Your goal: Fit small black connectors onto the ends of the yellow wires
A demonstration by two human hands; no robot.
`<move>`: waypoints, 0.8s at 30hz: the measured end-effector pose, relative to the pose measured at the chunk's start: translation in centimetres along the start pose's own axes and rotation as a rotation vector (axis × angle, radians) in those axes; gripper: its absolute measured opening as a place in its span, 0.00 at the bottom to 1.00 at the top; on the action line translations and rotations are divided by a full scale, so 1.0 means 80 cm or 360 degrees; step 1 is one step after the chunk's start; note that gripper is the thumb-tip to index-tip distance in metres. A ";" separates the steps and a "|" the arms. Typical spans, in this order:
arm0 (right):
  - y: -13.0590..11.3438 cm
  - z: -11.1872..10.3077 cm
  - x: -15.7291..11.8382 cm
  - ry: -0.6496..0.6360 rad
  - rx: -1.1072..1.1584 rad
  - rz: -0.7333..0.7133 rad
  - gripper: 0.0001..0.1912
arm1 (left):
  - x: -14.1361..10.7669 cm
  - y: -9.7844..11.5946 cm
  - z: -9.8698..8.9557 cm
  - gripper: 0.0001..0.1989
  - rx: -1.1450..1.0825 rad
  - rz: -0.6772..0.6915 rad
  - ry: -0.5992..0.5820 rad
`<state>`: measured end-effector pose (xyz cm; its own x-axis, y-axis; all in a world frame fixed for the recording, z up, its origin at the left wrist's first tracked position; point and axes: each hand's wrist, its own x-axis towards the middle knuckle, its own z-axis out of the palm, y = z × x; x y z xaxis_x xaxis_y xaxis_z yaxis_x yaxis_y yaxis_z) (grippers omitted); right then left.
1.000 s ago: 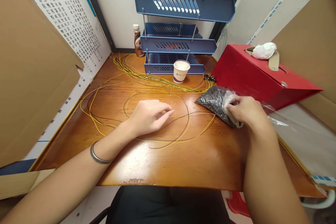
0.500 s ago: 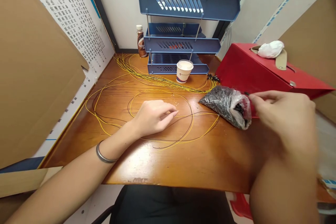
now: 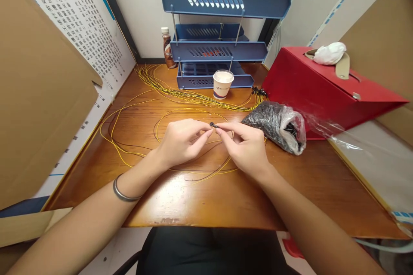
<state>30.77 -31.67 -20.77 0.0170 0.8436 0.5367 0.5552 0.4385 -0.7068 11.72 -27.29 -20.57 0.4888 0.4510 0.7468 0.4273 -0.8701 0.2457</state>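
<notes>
Right hand [image 3: 247, 148] moved from bag [image 3: 277, 124] to left hand [image 3: 182, 142] | both pinch small black part [image 3: 212, 124] between fingertips

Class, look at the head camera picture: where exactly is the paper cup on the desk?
The paper cup stands at the back of the wooden desk, near the middle, just in front of the blue tray rack and behind the yellow wires.

Bright, even indoor light, glare on the desk [image 3: 180, 193], wide-angle warping, perhaps slight edge softness.
</notes>
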 end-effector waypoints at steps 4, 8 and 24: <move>0.001 -0.002 0.002 0.0010 0.0128 0.0147 0.10 | 0.002 0.004 -0.001 0.07 -0.0001 -0.0038 0.0094; 0.000 0.001 0.000 -0.0041 0.0174 0.0200 0.09 | 0.002 0.004 0.000 0.05 -0.0045 -0.0016 0.0144; -0.003 0.007 0.000 -0.0155 0.0454 0.0401 0.10 | 0.001 0.003 0.000 0.06 -0.0028 0.0046 0.0102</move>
<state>30.18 -31.62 -20.89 0.0366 0.9553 0.2933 0.2898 0.2708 -0.9180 11.87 -27.42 -20.43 0.4505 0.4126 0.7917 0.4003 -0.8860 0.2340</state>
